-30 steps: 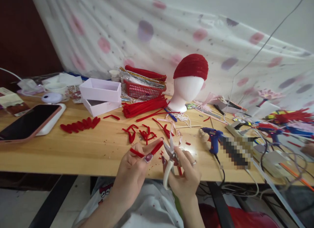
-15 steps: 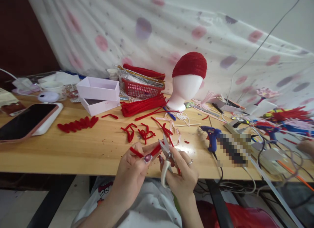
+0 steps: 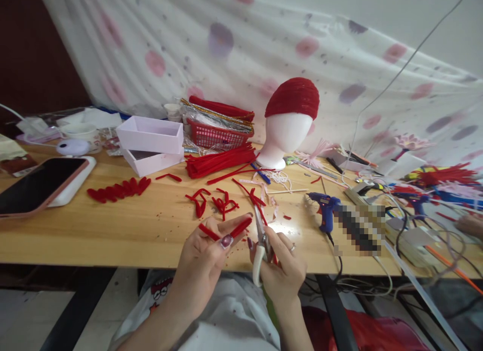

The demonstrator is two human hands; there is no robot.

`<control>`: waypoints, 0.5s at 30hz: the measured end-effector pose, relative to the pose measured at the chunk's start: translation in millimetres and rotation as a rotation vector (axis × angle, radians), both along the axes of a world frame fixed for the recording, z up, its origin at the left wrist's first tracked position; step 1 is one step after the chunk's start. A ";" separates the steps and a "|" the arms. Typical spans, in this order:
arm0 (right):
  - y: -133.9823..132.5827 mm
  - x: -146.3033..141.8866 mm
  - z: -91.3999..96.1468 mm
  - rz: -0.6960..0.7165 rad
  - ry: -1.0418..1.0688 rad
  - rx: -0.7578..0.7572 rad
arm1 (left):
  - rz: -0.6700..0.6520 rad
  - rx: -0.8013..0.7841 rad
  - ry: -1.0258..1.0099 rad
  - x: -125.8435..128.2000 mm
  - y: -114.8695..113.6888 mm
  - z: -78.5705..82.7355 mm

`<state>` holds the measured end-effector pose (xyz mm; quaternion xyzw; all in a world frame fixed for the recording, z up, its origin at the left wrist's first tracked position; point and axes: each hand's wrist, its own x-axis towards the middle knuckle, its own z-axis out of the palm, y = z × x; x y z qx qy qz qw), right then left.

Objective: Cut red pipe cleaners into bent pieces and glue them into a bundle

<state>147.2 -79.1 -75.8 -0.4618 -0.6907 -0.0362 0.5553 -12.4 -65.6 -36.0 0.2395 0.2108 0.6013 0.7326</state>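
In my left hand (image 3: 199, 255) the thumb and fingers press together on a red, fuzzy, narrow strip (image 3: 241, 229). From these fingers its long axis goes obliquely to the right and forward, and its free tip ends just left of the steel blades of the white-handled scissors (image 3: 261, 237). My right hand (image 3: 285, 265) has its fingers curled around the handles, so it is near to this tip; the blades look almost closed and point forward. From my distance I cannot tell whether tip and blade touch, because this single view gives little depth.

A second red length (image 3: 209, 232) sticks out left of the same thumb; the thumb hides whether it is the same strip, bent. Below the right fingers some red material (image 3: 275, 261) shows, mostly covered. Forward of both hands, curled red pieces (image 3: 225, 205) lie on the pale wooden desk (image 3: 121, 240). Well to the right of my fingers, coarse squares mask something beside the blue glue gun (image 3: 326, 210), and another person's hand (image 3: 470, 224) is cut off by the edge of the view.
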 end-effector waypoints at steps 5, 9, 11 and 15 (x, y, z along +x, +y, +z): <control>-2.7 0.2 4.8 0.050 0.048 -0.055 | 0.008 0.019 0.001 0.0 0.1 -1.7; -2.8 -0.9 9.0 0.105 0.042 -0.073 | -0.043 0.039 -0.028 -0.2 0.0 -0.4; -3.0 -0.9 9.6 0.125 0.038 -0.083 | -0.048 0.047 -0.027 -0.5 0.0 -0.9; -4.6 -0.3 9.8 0.129 0.022 -0.106 | -0.030 0.052 -0.021 -1.1 0.6 -4.1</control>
